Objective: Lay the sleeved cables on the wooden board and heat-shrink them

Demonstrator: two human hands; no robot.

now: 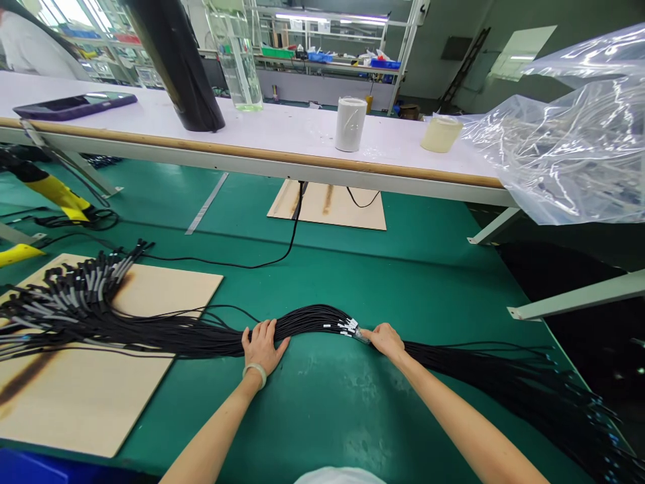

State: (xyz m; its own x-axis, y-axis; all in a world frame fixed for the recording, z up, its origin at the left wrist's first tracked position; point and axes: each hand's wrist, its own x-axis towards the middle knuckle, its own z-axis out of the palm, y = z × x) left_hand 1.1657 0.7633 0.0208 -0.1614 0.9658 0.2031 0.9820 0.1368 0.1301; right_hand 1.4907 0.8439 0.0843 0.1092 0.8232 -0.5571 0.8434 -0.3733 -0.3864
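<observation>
A thick bundle of thin black cables (312, 318) runs across the green work surface and arches slightly between my hands. My left hand (265, 346) lies over the bundle left of the arch, fingers across it and thumb apart on the near side. Further right, my right hand (387, 341) is closed around the bundle, beside a cluster of small white labels (349, 327) and a clear wrapping. Grey-and-black cable ends (85, 289) fan out at the left. Loose cable ends (569, 403) spread towards the right edge.
Wooden boards with scorch marks (121, 396) lie under the left cables. A white shelf (297, 138) spans the back, carrying a phone (75, 105), a black cylinder (176, 67), a bottle (236, 60), tape rolls (351, 125) and a plastic bag (574, 141). Yellow-and-black tool (55, 191) sits left.
</observation>
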